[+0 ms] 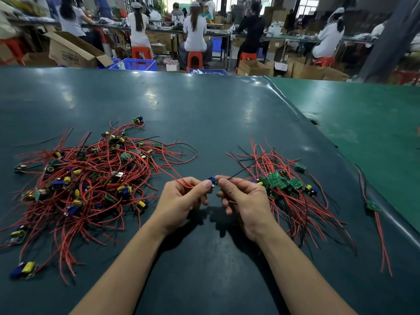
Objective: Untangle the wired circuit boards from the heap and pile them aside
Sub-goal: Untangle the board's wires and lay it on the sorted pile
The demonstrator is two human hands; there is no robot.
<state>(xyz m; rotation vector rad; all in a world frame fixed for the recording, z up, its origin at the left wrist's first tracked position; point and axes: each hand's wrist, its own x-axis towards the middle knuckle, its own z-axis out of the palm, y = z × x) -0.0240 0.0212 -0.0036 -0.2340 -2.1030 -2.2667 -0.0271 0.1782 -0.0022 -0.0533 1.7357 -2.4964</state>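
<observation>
Both hands raised over worktop [204, 110] near its front edge. Left hand [181, 198] pinches red wires [179, 178]; right hand [243, 201] pinches small circuit board [212, 181]. Tangled heap [86, 178] toward left edge; sorted pile [286, 185] toward right edge.

Two bare forearms, no sleeves; left grip [181, 196], right grip [244, 201] ungloved.
</observation>
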